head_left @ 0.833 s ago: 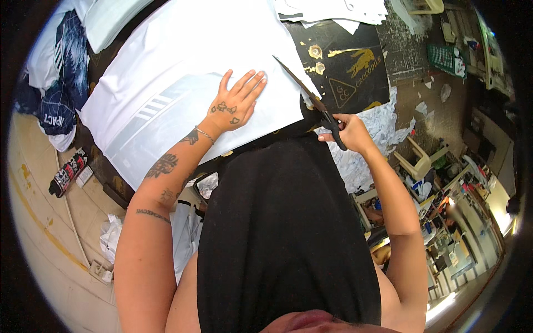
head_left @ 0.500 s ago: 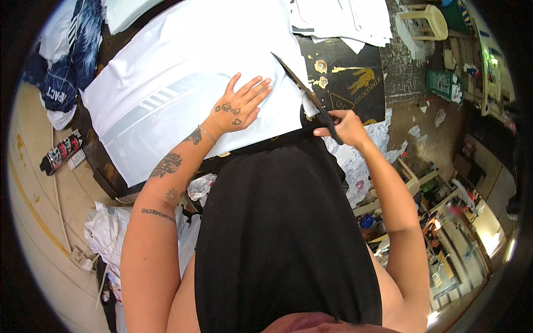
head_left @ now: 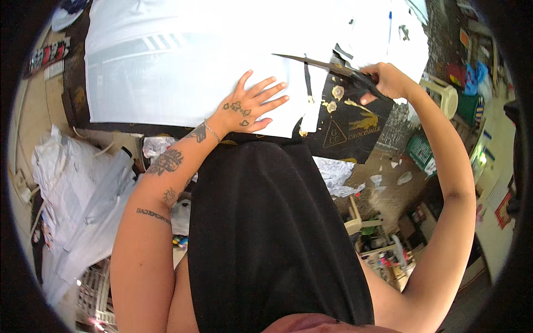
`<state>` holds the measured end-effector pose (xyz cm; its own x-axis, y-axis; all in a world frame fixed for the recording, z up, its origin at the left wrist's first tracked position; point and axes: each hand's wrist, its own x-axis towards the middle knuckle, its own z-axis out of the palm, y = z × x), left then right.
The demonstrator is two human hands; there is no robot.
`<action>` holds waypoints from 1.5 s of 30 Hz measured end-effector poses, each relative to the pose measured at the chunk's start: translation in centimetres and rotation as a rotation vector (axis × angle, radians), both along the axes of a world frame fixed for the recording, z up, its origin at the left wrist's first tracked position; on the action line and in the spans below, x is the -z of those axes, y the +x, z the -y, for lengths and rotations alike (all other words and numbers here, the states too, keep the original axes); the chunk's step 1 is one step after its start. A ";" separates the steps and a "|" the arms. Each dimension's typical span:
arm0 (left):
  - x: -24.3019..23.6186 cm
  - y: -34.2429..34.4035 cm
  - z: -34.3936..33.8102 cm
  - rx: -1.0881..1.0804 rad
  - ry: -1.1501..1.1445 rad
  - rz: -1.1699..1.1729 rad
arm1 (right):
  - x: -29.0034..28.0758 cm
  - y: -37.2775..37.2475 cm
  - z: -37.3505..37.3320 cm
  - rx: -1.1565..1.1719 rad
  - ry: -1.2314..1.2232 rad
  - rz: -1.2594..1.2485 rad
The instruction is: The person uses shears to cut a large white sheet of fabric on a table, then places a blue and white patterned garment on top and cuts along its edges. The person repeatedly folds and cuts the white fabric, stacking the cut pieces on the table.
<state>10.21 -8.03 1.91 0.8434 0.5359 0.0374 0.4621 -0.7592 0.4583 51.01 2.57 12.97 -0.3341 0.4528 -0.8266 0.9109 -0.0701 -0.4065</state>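
Observation:
A large white sheet of fabric (head_left: 183,61) with grey stripes lies spread over a dark worktable (head_left: 344,130). My left hand (head_left: 250,105) rests flat on the sheet near its front edge, fingers spread. My right hand (head_left: 388,80) grips the handles of dark scissors (head_left: 327,66), whose blades point left over the sheet's right part. A narrow cut strip (head_left: 311,111) of the white fabric hangs down beside the dark table surface.
Piles of white fabric (head_left: 78,188) lie on the floor at the left. Crumpled white scraps (head_left: 338,175) sit below the table's right edge. A white plastic stool (head_left: 444,94) and cluttered shelves (head_left: 388,244) stand at the right. More white sheets (head_left: 388,28) lie at the back.
The view has shifted, so the table sits higher and closer. My right hand with the scissors has moved up and right along the sheet; my left hand stays flat on the fabric.

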 end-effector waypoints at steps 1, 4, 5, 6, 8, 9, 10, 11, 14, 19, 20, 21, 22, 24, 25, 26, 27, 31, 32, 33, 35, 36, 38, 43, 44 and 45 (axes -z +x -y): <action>0.1 -0.1 -0.1 -0.002 -0.003 0.000 | -0.3 -0.5 -0.3 -0.024 -0.004 0.030; 0.0 -0.2 -0.2 -0.013 -0.022 0.014 | -0.8 -1.8 -0.5 -0.040 0.059 0.112; 0.0 -0.2 -0.2 -0.005 -0.024 0.029 | -0.7 -2.3 -0.3 -0.039 0.124 -0.078; 0.0 -0.2 -0.2 -0.016 -0.034 0.026 | -0.5 -2.9 -0.1 -0.062 0.145 -0.189; 0.2 -0.3 -0.1 -0.016 -0.047 0.024 | 0.0 -3.9 -0.1 -0.016 0.096 -0.023; 0.4 -0.3 -0.1 -0.007 -0.045 0.041 | 0.2 -4.4 -0.1 0.011 0.057 0.053; 0.6 -0.4 0.0 -0.006 -0.044 0.047 | 0.4 -4.8 -0.1 0.004 0.026 0.077; 0.7 -0.4 0.0 -0.012 -0.042 0.039 | 0.5 -5.2 0.0 0.004 0.023 0.087; 1.1 -0.6 0.0 -0.008 -0.048 0.084 | 0.5 -6.3 0.6 0.017 0.105 -0.095; 0.9 -0.6 0.1 -0.011 -0.065 0.084 | 0.8 -9.1 2.6 0.099 0.062 0.061; 0.8 -0.6 0.2 -0.011 -0.061 0.097 | 0.8 -9.7 2.9 0.123 0.063 -0.032; 0.8 -0.6 0.2 0.007 -0.067 0.093 | 0.8 -10.6 3.4 0.149 0.090 -0.040; 0.8 -0.6 0.1 0.027 -0.068 0.087 | 0.7 -11.2 3.7 0.156 0.068 0.018; 0.8 -0.8 -0.1 0.049 -0.066 0.085 | 0.6 -12.6 4.0 0.281 0.002 -0.049; 0.8 -0.9 -0.2 0.053 -0.060 0.087 | 0.5 -13.2 4.1 0.278 0.017 0.034; 0.9 -1.0 -0.3 0.069 -0.054 0.103 | 0.4 -13.8 4.0 0.289 0.021 -0.029; 0.8 -1.2 -0.3 0.070 -0.042 0.136 | 0.3 -14.3 4.2 0.288 -0.012 0.051; 0.2 -1.2 -0.5 0.059 -0.142 0.167 | 1.0 -17.0 4.1 0.394 0.019 -0.090; 0.0 -1.4 -0.7 0.069 -0.195 0.233 | 1.3 -17.9 4.0 0.408 0.011 -0.175; -0.2 -1.7 -1.1 0.057 -0.246 0.289 | 1.3 -18.1 3.1 0.358 -0.037 -0.098; -0.5 -3.8 -2.4 0.080 -0.264 0.440 | 1.1 -18.7 1.4 0.295 0.054 0.032; -0.6 -5.5 -3.0 -0.057 -0.222 0.450 | 0.7 -18.8 0.2 0.262 0.049 0.042; -0.5 -11.2 -5.4 -0.267 -0.090 0.481 | -0.9 -18.2 -2.5 0.276 -0.044 0.079; -0.5 -32.9 -9.6 -0.700 0.258 0.048 | -2.7 -18.3 -7.7 0.007 -0.050 0.111; -0.4 -36.3 -9.8 -0.748 0.295 0.011 | -2.2 -19.1 -8.3 -0.013 0.000 0.017; -0.3 -39.0 -9.9 -0.745 0.284 -0.094 | -1.5 -20.1 -8.9 -0.042 0.052 -0.020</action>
<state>-28.80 1.86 2.20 0.2737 0.9400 0.2035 0.9206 -0.3173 0.2276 30.94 11.45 14.49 -0.3703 0.4801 -0.7952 0.9041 -0.0102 -0.4272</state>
